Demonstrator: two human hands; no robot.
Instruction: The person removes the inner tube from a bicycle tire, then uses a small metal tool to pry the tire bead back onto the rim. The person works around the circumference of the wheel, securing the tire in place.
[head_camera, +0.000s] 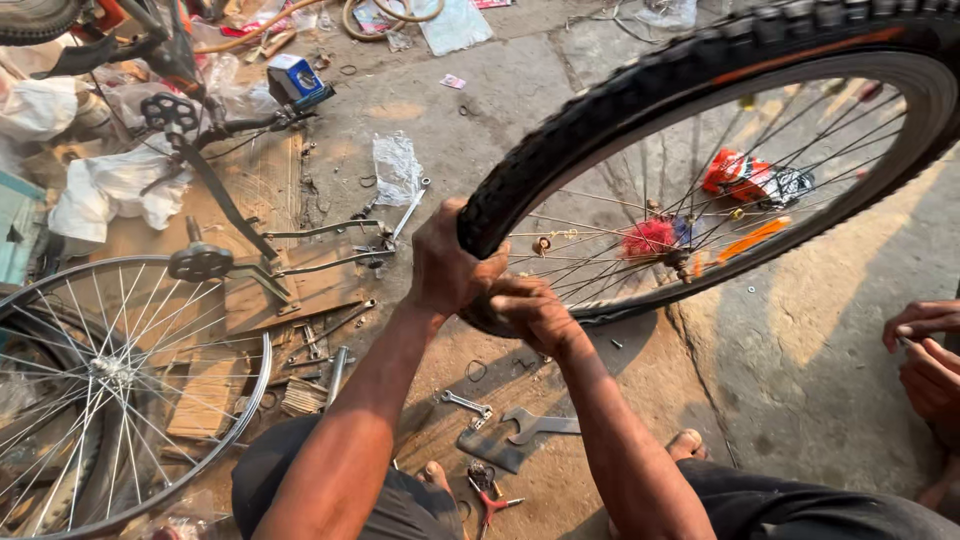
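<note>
Tyre (560, 150) ran off top and right edges. Spokes (700, 190) blurred. Left fingers (470, 262) and right fingertips (500, 312) partly hidden by tyre, so grip unclear. Bare rim (235, 420) cut by left and bottom edges. Other person's hands (925, 365) cropped at right edge.

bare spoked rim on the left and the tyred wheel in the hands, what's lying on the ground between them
In the head view, between the bare rim and the tyred wheel lie a crank with pedal, a long spanner and a clear plastic bag.
</note>
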